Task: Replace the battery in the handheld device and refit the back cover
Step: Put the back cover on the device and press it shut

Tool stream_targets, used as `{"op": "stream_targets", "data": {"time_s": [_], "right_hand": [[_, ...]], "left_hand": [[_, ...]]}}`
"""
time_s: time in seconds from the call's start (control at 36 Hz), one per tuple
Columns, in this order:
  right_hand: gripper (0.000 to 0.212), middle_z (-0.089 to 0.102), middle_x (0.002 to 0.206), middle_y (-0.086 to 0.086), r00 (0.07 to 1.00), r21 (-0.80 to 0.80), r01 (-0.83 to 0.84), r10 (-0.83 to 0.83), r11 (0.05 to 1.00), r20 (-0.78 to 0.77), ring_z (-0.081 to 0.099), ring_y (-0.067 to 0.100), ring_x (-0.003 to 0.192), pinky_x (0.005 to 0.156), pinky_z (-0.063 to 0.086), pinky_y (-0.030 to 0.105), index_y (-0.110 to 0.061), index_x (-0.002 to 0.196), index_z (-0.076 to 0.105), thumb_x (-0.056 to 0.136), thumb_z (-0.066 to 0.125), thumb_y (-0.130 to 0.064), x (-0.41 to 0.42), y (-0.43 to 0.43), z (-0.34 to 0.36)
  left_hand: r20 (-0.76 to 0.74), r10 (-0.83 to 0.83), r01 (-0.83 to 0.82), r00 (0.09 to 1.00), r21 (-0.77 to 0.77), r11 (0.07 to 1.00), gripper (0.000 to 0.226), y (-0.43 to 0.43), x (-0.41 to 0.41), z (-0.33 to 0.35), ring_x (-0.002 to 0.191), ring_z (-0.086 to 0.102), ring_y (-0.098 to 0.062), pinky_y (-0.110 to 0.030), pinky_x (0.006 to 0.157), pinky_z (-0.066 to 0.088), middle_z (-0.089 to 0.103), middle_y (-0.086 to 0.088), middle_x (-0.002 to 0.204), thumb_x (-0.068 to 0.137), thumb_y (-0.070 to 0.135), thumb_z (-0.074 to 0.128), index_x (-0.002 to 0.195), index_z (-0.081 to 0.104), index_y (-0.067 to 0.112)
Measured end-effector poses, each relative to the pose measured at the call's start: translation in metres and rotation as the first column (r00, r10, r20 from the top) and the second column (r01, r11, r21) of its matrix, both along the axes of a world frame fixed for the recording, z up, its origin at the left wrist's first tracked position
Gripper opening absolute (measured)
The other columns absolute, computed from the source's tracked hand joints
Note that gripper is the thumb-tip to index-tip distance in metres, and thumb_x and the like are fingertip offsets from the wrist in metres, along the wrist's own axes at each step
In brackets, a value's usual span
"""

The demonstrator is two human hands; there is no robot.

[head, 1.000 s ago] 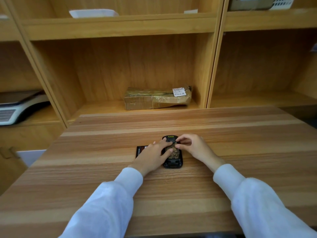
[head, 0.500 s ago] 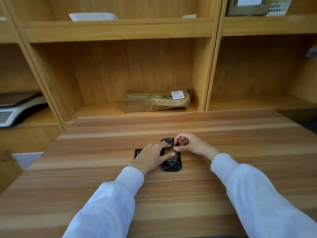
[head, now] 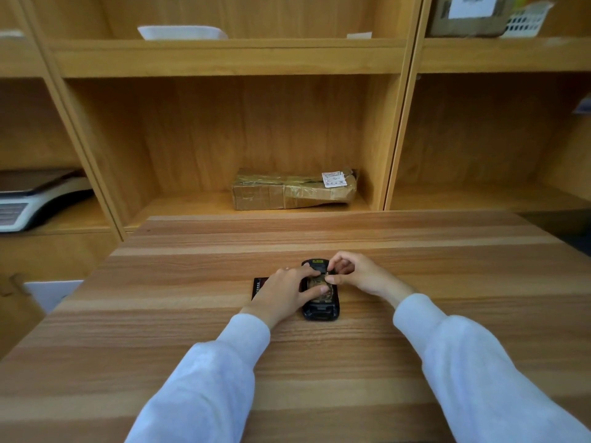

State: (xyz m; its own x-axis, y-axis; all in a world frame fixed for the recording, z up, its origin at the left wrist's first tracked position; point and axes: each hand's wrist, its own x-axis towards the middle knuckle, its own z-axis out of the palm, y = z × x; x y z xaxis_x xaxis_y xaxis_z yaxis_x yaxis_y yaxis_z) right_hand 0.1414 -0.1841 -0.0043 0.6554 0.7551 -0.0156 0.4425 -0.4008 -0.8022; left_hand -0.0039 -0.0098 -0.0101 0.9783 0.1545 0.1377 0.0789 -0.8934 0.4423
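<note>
A black handheld device (head: 320, 310) lies back-up on the wooden table (head: 192, 314), its back open so the inside shows. My left hand (head: 283, 294) rests on its left side, fingers spread over the open bay. Fingertips of my right hand (head: 358, 272) pinch at the device's upper right edge; what they hold is too small to tell. A flat black piece with red print (head: 258, 284), battery or cover, lies on the table left of the device, mostly hidden under my left hand.
Wooden shelving stands behind the table. A taped cardboard parcel (head: 294, 188) lies in the middle bay. A weighing scale (head: 35, 199) sits in the left bay, a white tray (head: 182, 32) above, a box and a white basket (head: 524, 17) top right.
Both hands stay on the device with only small finger shifts. The view has tilted slightly, so the shelves sit lower in frame.
</note>
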Motion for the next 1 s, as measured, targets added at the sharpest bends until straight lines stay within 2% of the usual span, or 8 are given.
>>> {"op": "stream_targets", "data": {"time_s": [0.14,0.28,0.42,0.64,0.75,0.83,0.89,1.0], "right_hand": [[0.020,0.070,0.100,0.000,0.998,0.016,0.067,-0.067,0.998,-0.010,0.062,0.016,0.097,0.097,0.049,0.045,-0.023,0.092,0.071,0.084,0.085,-0.035,-0.004,0.001,-0.001],[0.020,0.075,0.102,-0.001,0.989,0.064,0.147,-0.146,0.987,-0.009,0.063,0.011,0.100,0.077,0.040,0.024,-0.018,0.081,0.074,0.086,0.083,-0.035,-0.015,-0.002,-0.008],[0.023,0.074,0.105,0.001,0.982,0.175,0.186,-0.190,0.967,0.007,0.067,0.015,0.100,0.086,0.052,0.029,-0.019,0.102,0.074,0.086,0.084,-0.032,-0.023,-0.004,-0.015],[0.019,0.076,0.102,-0.004,0.976,0.171,0.214,-0.215,0.962,-0.013,0.068,0.013,0.100,0.083,0.048,0.025,-0.019,0.099,0.078,0.084,0.086,-0.027,-0.022,-0.001,-0.014],[0.019,0.077,0.100,-0.006,0.976,0.187,0.217,-0.219,0.958,-0.010,0.068,0.009,0.098,0.079,0.047,0.022,-0.019,0.100,0.078,0.084,0.086,-0.027,-0.023,-0.002,-0.015],[0.021,0.074,0.104,-0.007,0.982,0.159,0.187,-0.189,0.969,-0.001,0.066,0.009,0.101,0.084,0.049,0.027,-0.023,0.103,0.076,0.086,0.084,-0.031,-0.021,-0.003,-0.015],[0.026,0.070,0.110,-0.007,0.983,0.124,0.181,-0.182,0.976,-0.002,0.064,0.010,0.105,0.088,0.050,0.030,-0.029,0.108,0.071,0.086,0.084,-0.035,-0.018,-0.001,-0.013],[0.042,0.063,0.114,-0.007,0.977,0.091,0.211,-0.209,0.973,-0.028,0.060,0.012,0.107,0.082,0.047,0.033,-0.031,0.108,0.065,0.077,0.087,-0.048,-0.015,0.013,-0.012]], "left_hand": [[0.011,0.002,-0.002,1.000,-0.005,1.000,0.058,0.000,0.000,-0.002,0.130,0.058,-0.032,-0.038,0.102,0.046,0.060,-0.004,0.147,0.093,0.065,0.059,0.141,0.062,0.032],[0.025,0.005,-0.004,1.000,-0.031,0.999,0.057,-0.003,-0.002,-0.003,0.135,0.054,-0.032,-0.038,0.108,0.044,0.050,-0.001,0.156,0.096,0.062,0.059,0.143,0.060,0.030],[0.026,0.001,0.001,1.000,-0.061,0.998,0.055,-0.005,-0.004,-0.003,0.137,0.052,-0.034,-0.044,0.110,0.044,0.047,-0.002,0.158,0.097,0.059,0.059,0.144,0.058,0.031],[0.045,0.000,0.003,0.999,-0.074,0.997,0.055,-0.005,-0.004,-0.005,0.137,0.051,-0.033,-0.045,0.108,0.045,0.051,-0.001,0.155,0.098,0.059,0.059,0.144,0.058,0.030],[0.063,-0.003,0.008,0.998,-0.089,0.996,0.052,-0.006,-0.004,-0.009,0.132,0.054,-0.031,-0.043,0.102,0.048,0.056,-0.001,0.151,0.099,0.057,0.058,0.143,0.058,0.029],[0.059,-0.014,0.020,0.998,-0.102,0.995,0.050,-0.002,-0.002,-0.008,0.126,0.059,-0.027,-0.032,0.091,0.047,0.061,-0.001,0.144,0.099,0.056,0.059,0.141,0.058,0.029],[0.046,-0.001,0.006,0.999,-0.122,0.993,0.045,0.005,0.001,-0.005,0.123,0.062,-0.025,-0.028,0.087,0.045,0.067,-0.001,0.135,0.101,0.051,0.059,0.138,0.059,0.026],[0.079,-0.004,0.013,0.997,-0.120,0.993,0.026,0.020,0.008,-0.002,0.122,0.063,-0.020,-0.030,0.098,0.046,0.071,0.002,0.128,0.106,0.026,0.056,0.130,0.066,0.025]]}}
